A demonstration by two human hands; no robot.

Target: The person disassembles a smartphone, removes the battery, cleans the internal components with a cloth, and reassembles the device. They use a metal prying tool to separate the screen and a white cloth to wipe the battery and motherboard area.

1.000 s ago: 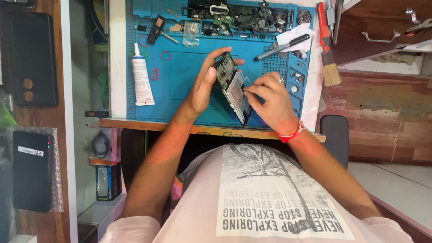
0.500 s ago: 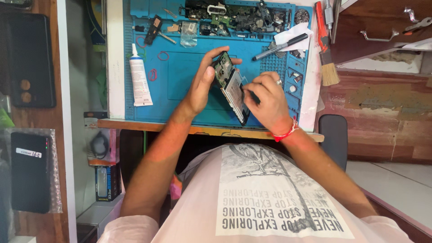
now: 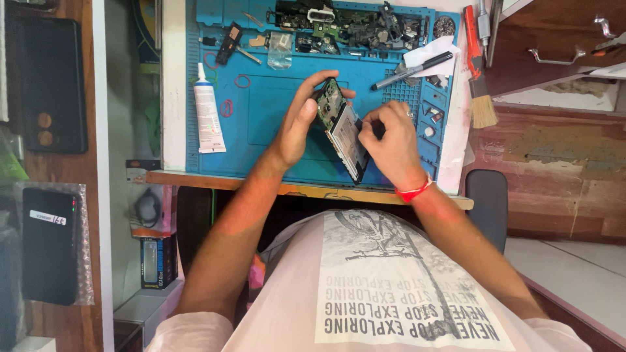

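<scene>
Bench, seen from above the seated person

- Blue work mat with tray compartments along its far edge; these hold a heap of dark circuit boards and small parts, too jumbled to count. Small clear bag lying just below them.
- Side compartments at the mat's right edge: tiny screws or buttons, number unclear.
- One opened phone, back cover off, innards showing, held tilted on its edge above the middle of the mat.
- Left hand: fingers curled round the phone's upper end, gripping it.
- Right hand: closed in a narrow pinch against the phone's right side; whether a tool is in it cannot be told. One red wristband.
- One white glue tube, lying on the mat's left side.
- Three red rubber bands near the tube.
- One black pen on white paper.
- One brush, red handle, right of the mat.
- Two dark phones on the left wooden shelf, one of them bagged
</scene>
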